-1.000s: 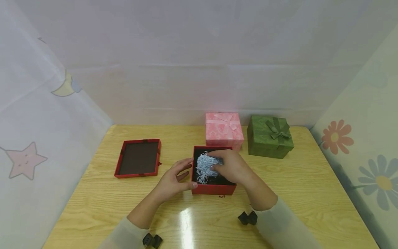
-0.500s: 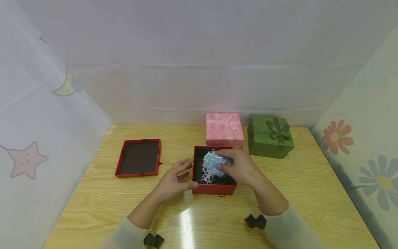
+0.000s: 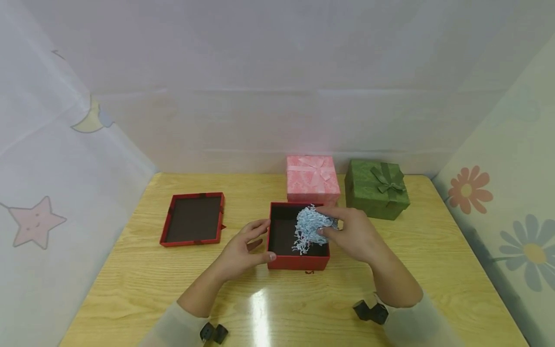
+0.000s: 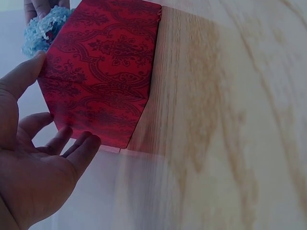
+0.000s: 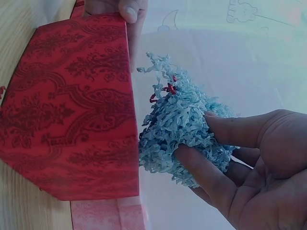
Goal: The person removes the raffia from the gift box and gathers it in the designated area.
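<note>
My right hand (image 3: 353,233) holds a clump of light blue shredded paper (image 3: 313,224) between thumb and fingers. In the right wrist view, the shredded paper (image 5: 180,127) is above the rim of a red patterned gift box (image 5: 81,105), with small red bits among the strands. From the head view, the open-topped gift box (image 3: 299,262) shows its dark inside below the paper. My left hand (image 3: 243,253) rests against the box's left side, its thumb at the near corner. Relaxed fingers of the left hand (image 4: 43,177) touch the box wall (image 4: 103,67) in the left wrist view.
The red box lid (image 3: 195,219) lies dark inside up on the left of the wooden table (image 3: 143,289). Behind the red box stand a pink gift box (image 3: 310,180) and, further right, a green one (image 3: 375,193), both with ribbon bows. Fabric walls surround the table.
My right hand has moved right with the shredded paper, from the left part of the red box to over its right side. More of the dark inside shows. The left hand stays in place.
</note>
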Motion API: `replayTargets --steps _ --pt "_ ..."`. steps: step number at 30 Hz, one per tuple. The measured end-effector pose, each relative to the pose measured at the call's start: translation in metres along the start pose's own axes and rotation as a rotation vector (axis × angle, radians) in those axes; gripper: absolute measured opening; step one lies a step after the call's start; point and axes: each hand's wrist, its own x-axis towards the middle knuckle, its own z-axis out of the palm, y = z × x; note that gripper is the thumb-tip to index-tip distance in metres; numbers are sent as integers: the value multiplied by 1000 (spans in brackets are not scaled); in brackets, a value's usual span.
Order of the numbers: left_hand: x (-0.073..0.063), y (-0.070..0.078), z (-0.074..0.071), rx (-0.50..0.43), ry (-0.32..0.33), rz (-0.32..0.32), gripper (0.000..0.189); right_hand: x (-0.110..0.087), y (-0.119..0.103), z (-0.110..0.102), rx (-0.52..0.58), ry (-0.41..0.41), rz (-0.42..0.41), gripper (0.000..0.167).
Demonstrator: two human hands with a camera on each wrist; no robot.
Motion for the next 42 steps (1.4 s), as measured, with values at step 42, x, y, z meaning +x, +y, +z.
replayTargets --steps 42 --pt "0 2 -1 7 -9 -20 90 -65 87 -47 -63 78 217 51"
